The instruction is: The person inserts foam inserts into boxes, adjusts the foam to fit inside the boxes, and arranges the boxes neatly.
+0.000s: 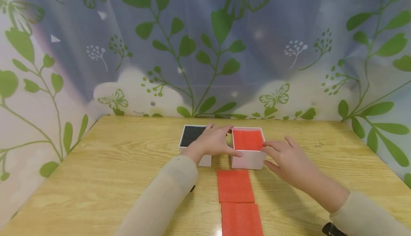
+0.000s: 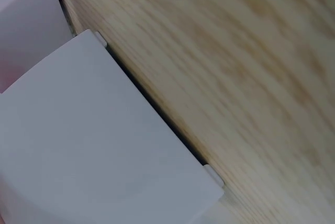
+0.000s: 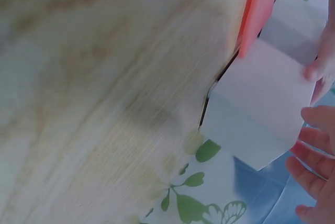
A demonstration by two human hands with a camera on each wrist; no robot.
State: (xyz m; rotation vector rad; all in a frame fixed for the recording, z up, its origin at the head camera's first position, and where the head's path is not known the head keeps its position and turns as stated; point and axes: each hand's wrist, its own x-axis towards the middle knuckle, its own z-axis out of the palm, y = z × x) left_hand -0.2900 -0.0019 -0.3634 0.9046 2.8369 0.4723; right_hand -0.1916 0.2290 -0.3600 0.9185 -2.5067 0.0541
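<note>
My left hand (image 1: 213, 139) reaches over a white box (image 1: 205, 160) with dark contents (image 1: 191, 135). Its thumb lies at the front of a second white box (image 1: 248, 160), its fingers at that box's back left corner. Red fabric (image 1: 247, 140) fills this second box almost to the rim. My right hand (image 1: 287, 155) is at the same box's right side, fingertips right at the wall, fingers loosely spread; the right wrist view shows these fingers (image 3: 314, 166) beside the box (image 3: 261, 96). In the left wrist view, the left box (image 2: 99, 130) looms large.
Two flat red fabric squares, a farther one (image 1: 235, 186) and a nearer one (image 1: 241, 219), lie in line on the wooden table (image 1: 112, 179) before the right box. A leaf-patterned curtain (image 1: 199, 50) hangs behind the table's back edge.
</note>
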